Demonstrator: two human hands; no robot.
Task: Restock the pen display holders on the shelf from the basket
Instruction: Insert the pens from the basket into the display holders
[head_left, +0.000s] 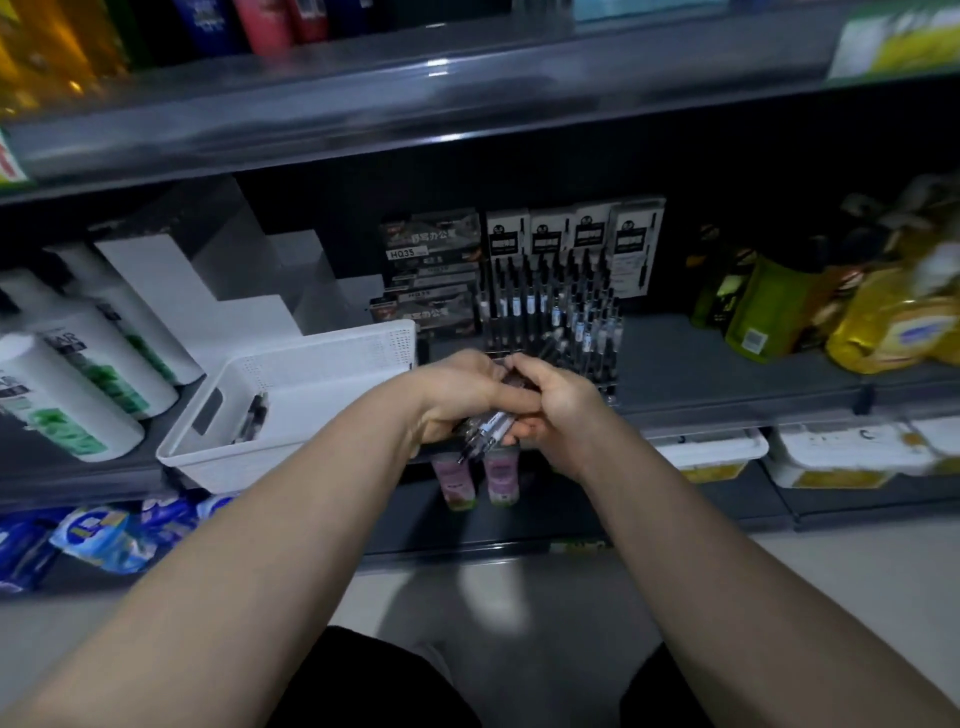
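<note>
My left hand (460, 389) grips a bunch of pens (485, 431) in front of the shelf edge, their tips pointing down and toward me. My right hand (558, 400) closes over the same bunch from the right, its fingers curled on the pens. Both hands hover just before the pen display holder (550, 312), a tiered black rack with many upright black pens. The white perforated basket (291, 384) stands on the shelf to the left, and a few dark pens (252, 415) lie against its left inner wall.
Pen boxes (431, 270) are stacked behind the basket, left of the rack. White bottles (78, 374) lie at the left, and yellow and green pouches (831, 312) at the right. A shelf above overhangs. Lower shelves hold white tubs (841, 452) and pink bottles (501, 475).
</note>
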